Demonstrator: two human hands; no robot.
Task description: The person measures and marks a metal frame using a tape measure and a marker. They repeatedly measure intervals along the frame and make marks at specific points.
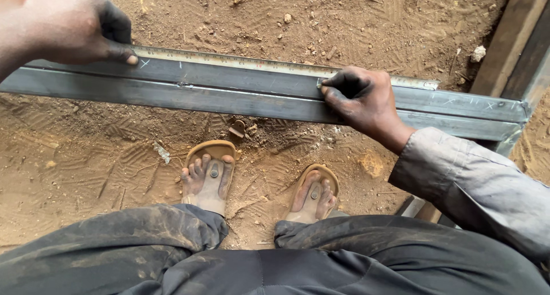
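A long steel bar (229,91) spanned the scene, blocking passage far-to-near; bare dirt ground (86,157) lay open near it, dark beams (510,37) crowding the far right.

Grey dusty sleeve (475,186), dark soiled trousers (258,260), tan sandals (209,169)

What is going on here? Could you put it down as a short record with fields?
Setting: bare reddish dirt ground with shoe prints
Workpiece: long grey steel bar lying across the view
Tool: measuring tape stretched along the bar's far edge
Left hand: pressing the tape down on the bar
Right hand: fingertips pinched at the tape's edge; whether it holds a marker is unclear
Feet: in tan sandals
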